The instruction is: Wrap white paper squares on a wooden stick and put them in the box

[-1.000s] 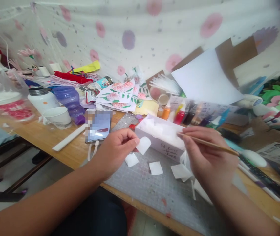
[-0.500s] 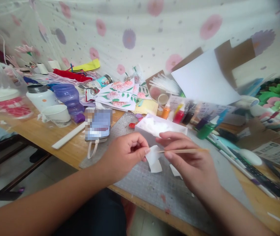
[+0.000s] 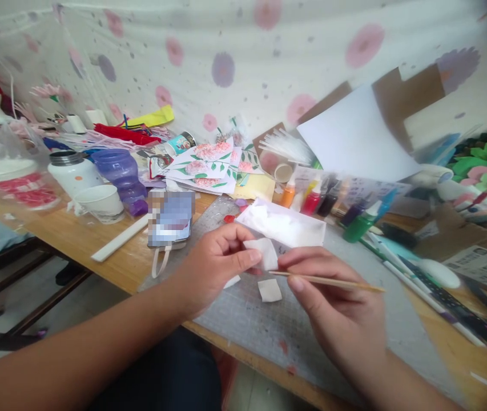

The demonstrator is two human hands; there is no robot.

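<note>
**Square and stick brought together between the hands**

Left hand (image 3: 215, 260) pinches a small white paper square (image 3: 262, 253) between thumb and forefinger. Right hand (image 3: 333, 302) holds a thin wooden stick (image 3: 329, 280) in a closed fingertip grip, tip just under the square's lower edge; contact unclear. A second ago the hands were apart, the stick by the white box (image 3: 284, 224) behind the grip. Now they meet, so the work looks to be on this one square. A loose square (image 3: 269, 290) lies on the cutting mat (image 3: 260, 325) just below the pinch

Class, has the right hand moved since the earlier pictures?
Yes. The right hand, with its wooden stick, has shifted left along the white box, toward the left hand.
</note>
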